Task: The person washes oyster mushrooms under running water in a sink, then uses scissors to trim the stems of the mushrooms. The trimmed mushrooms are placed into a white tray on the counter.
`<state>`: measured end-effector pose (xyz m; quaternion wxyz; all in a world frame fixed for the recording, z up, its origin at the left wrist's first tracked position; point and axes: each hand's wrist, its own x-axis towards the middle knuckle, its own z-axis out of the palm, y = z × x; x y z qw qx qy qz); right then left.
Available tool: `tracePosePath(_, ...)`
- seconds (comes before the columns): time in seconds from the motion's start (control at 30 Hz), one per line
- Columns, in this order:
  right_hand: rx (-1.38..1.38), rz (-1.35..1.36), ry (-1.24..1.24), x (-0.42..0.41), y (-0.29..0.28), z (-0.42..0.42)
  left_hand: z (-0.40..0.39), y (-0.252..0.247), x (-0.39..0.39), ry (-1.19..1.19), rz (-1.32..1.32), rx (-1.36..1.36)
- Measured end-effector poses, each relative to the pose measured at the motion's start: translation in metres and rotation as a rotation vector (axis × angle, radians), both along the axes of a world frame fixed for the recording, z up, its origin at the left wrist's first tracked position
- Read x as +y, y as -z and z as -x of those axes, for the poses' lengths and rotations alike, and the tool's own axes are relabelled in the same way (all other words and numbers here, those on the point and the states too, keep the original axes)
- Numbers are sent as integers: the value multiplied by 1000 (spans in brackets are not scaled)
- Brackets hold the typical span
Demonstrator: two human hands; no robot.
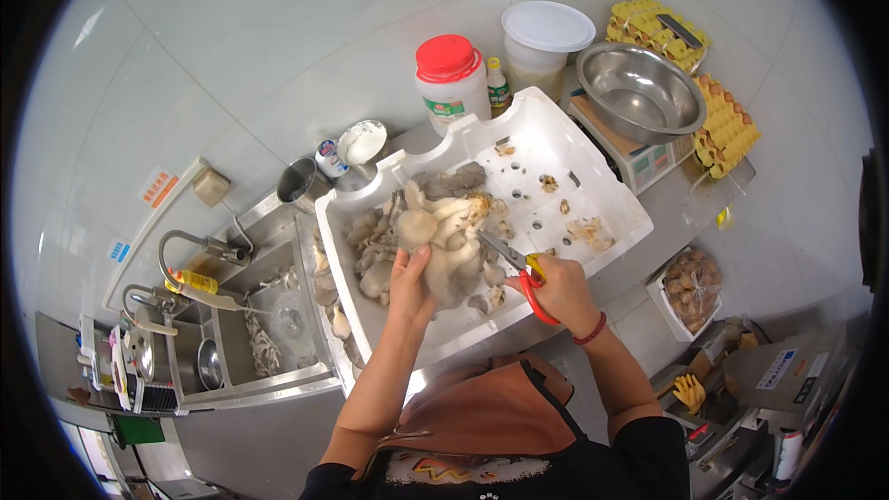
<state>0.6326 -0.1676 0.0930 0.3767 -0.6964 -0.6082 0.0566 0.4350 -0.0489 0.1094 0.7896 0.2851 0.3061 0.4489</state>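
Observation:
My left hand (412, 286) grips a large cluster of oyster mushrooms (444, 257) from below, its brown-stained root end turned to the right. Red and yellow handled scissors (531, 285) are in my right hand (566, 297), with the blades touching or very close to the stems. Both hands are over a white foam crate (604, 215) with holes in its floor. More grey oyster mushrooms (375, 243) are heaped in the crate's left part, partly hidden behind the cluster. Trimmed root pieces (590, 230) lie scattered on its right side.
Left is a steel sink (233, 361) with running water and mushrooms in it. Behind the crate stand a red-lidded jar (451, 80) and a white-lidded bucket (549, 35). A steel bowl (639, 94) sits on a weighing scale (653, 160), beside yellow egg trays (726, 125).

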Motion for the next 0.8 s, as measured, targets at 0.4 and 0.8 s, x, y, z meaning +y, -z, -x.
tracePosePath(0.4, 441, 233, -72, 1, -2, 18, -6, -7, -6, -133, -373, 116)
tracePosePath(0.8, 698, 396, -236, 13, -10, 25, 9, 8, -1, -250, -931, 626)
